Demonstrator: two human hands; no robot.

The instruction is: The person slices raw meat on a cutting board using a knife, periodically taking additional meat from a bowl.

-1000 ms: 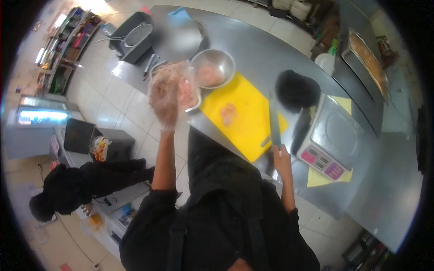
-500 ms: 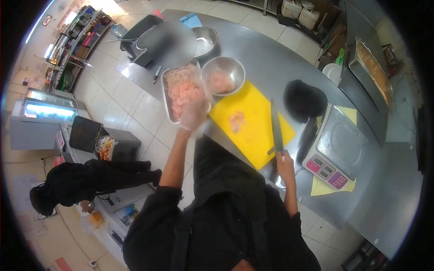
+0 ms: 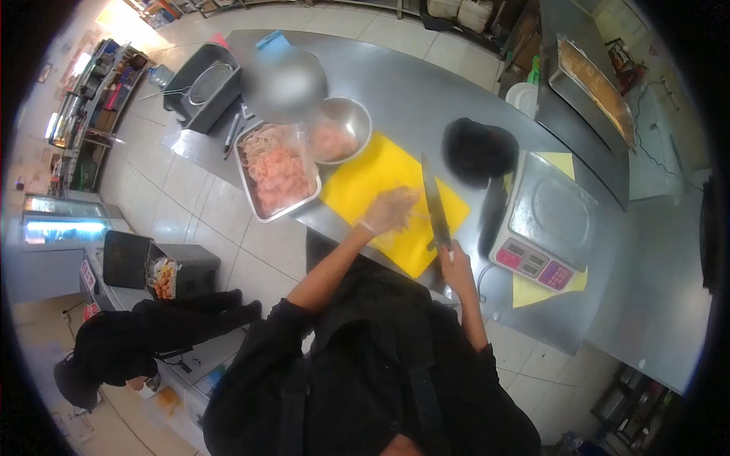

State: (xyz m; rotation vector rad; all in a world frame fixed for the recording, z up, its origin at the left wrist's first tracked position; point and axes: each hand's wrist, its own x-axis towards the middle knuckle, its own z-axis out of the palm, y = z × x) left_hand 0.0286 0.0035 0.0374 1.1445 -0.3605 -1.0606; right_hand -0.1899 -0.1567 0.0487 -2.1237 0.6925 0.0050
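Note:
My left hand point(image 3: 389, 210), in a clear plastic glove, is over the yellow cutting board point(image 3: 369, 163). Its fingers are bent together and hide most of what lies beneath them. My right hand point(image 3: 455, 267) is wrapped round the handle of a long knife point(image 3: 435, 199), whose blade rests over the board's right part, pointing away from me. Left of the board is a metal tray of raw pink meat point(image 3: 277, 173). A steel bowl point(image 3: 357, 120) with more pieces of meat stands at the board's far left corner.
To the right are a dark rounded object point(image 3: 479, 150) and a scale point(image 3: 544, 220) on yellow cloth. A grey bin with a strainer point(image 3: 204, 87) sits at the far left of the steel table. At the left, another person point(image 3: 114, 346) in dark clothes works at a counter.
My gloved left hand has moved right, from the meat tray to the cutting board, and covers the meat there. My right hand still holds the knife. The camera view has shifted.

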